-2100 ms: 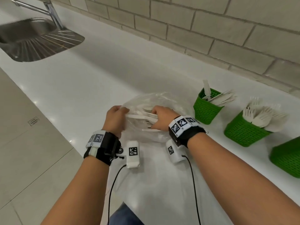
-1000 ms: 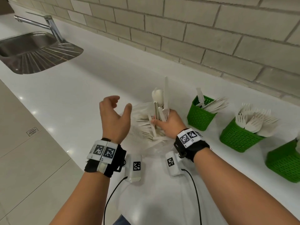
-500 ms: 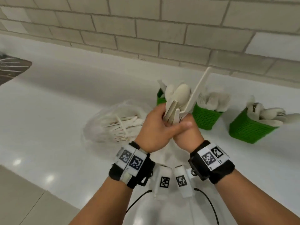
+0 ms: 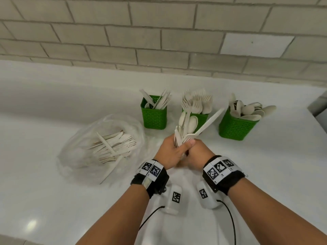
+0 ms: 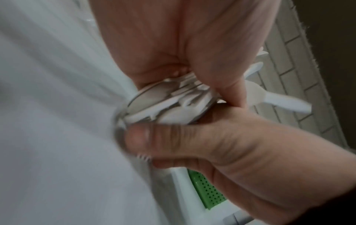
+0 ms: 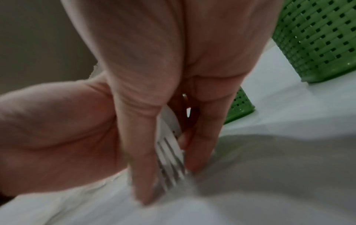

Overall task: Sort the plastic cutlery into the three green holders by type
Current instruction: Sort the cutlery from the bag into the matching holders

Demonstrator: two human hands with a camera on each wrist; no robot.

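Both hands hold one bundle of white plastic cutlery (image 4: 185, 131) upright above the counter, just in front of the middle holder. My left hand (image 4: 174, 149) wraps it from the left and my right hand (image 4: 197, 151) grips its lower end. Spoon bowls and one long handle stick out on top. The left wrist view shows the cutlery bundle (image 5: 169, 103) end-on, and fork tines (image 6: 169, 159) show between my fingers in the right wrist view. Behind stand three green holders: the left holder (image 4: 154, 119) with knives, the middle holder (image 4: 203, 119) with forks, the right holder (image 4: 235, 128) with spoons.
A clear plastic bag (image 4: 79, 152) with several more pieces of cutlery lies on the white counter (image 4: 53, 200) to the left of my hands. A tiled wall (image 4: 159, 41) runs close behind the holders. Cables hang from both wrists.
My right hand lifted a bundle of cutlery out of the bag and carried it right towards the holders. My left hand let go of the bag and closed round the bundle too.
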